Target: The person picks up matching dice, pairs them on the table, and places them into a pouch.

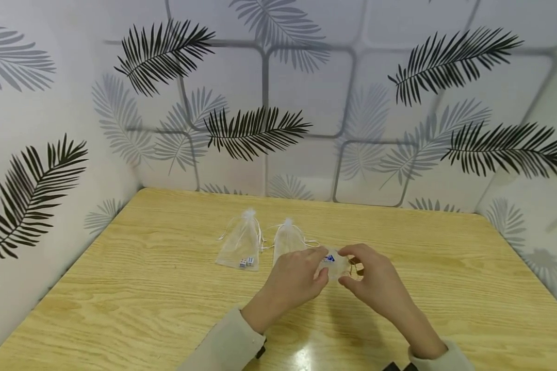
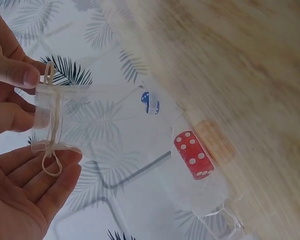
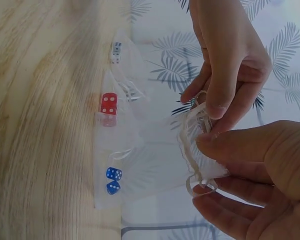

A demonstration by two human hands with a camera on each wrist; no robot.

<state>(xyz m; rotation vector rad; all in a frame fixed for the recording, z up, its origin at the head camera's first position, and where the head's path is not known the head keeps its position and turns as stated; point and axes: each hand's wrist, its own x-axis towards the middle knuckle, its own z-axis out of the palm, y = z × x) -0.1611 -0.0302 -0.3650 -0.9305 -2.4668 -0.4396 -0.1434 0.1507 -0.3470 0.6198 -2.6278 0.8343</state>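
A sheer white drawstring bag (image 1: 338, 268) hangs between my two hands, mouth upward, with two blue dice (image 3: 113, 180) at its bottom, close over the table. My left hand (image 1: 294, 278) pinches the bag's mouth on one side; in the left wrist view its other fingers (image 2: 45, 185) stretch out below the cord. From the other side my right hand (image 1: 376, 281) grips the mouth between thumb and fingers. The pale drawstring (image 2: 54, 120) runs round the mouth with a loop sticking out at each end.
Left of my hands lies a second sheer bag (image 1: 288, 239), holding red dice (image 2: 194, 154). Farther left is a third bag (image 1: 241, 242) with white dice (image 1: 247, 262) inside. Everything sits on a wood-grain table (image 1: 144, 283), backed by a leaf-patterned wall (image 1: 306, 87).
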